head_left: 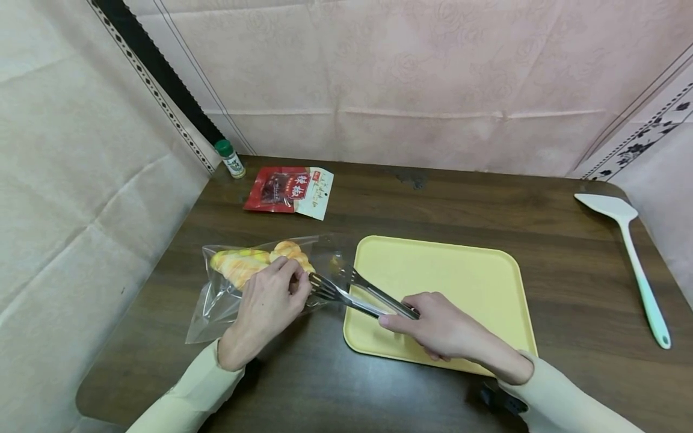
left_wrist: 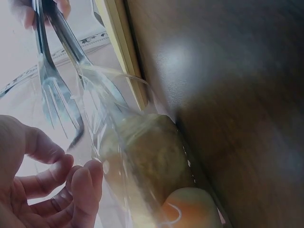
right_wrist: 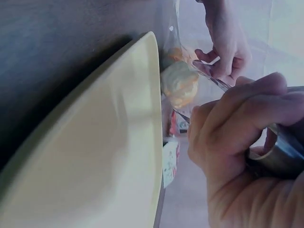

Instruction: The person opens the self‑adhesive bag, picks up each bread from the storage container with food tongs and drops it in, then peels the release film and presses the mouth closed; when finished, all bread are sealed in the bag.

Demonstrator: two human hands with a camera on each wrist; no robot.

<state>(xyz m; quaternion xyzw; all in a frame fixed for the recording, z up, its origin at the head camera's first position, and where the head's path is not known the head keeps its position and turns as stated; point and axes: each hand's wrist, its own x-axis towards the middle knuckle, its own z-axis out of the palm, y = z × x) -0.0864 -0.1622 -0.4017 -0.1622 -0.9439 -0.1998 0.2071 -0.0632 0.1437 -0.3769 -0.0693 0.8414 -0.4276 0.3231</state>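
A clear plastic bag (head_left: 208,316) with bread (head_left: 240,267) inside lies left of the yellow tray (head_left: 433,258). My left hand (head_left: 271,297) is over the bag, thumb and fingertips pinching the edge of its mouth. My right hand (head_left: 441,325) grips metal tongs (head_left: 379,294) by the handle end, above the tray. The forked tips of the tongs point left, spread apart at the bag's mouth. In the left wrist view, clear film (left_wrist: 102,78) overlaps one tong arm, and the bread (left_wrist: 152,156) sits just below. The right wrist view shows my curled fingers (right_wrist: 247,114) around the tongs.
Behind the bag lies a red and white food packet (head_left: 289,191). A small green-capped bottle (head_left: 230,159) stands in the back left corner. At the far right is a spatula (head_left: 630,252) with a pale green handle. Cloth curtains (head_left: 406,78) border the dark wooden table (head_left: 303,385).
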